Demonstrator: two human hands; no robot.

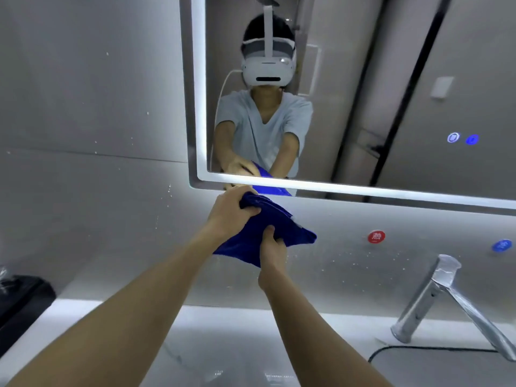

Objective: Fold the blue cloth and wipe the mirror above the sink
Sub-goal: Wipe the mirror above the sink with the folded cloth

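Left hand [231, 210] and right hand [272, 251] both grasp the bunched blue cloth [282, 227].
It hangs between them just below the lit mirror [391, 79], above the white surface [237, 331]; a chrome tap [430, 300] stands at right.

You had the white countertop [223, 344] running across the bottom of your view, from 8 o'clock round to 4 o'clock. It was glossy, with faint grey veining near 6 o'clock, and its back edge met the grey wall in a bright strip of light. At 4 o'clock a chrome faucet [431, 300] stood on it, its base planted on the counter just behind the dark rim of the sink [435, 367]. Its body leaned, and its spout slanted down toward 5 o'clock over the basin. At 8 o'clock, well apart from the faucet, a black object [22, 300] sat at the counter's far end; you could not tell what it was.
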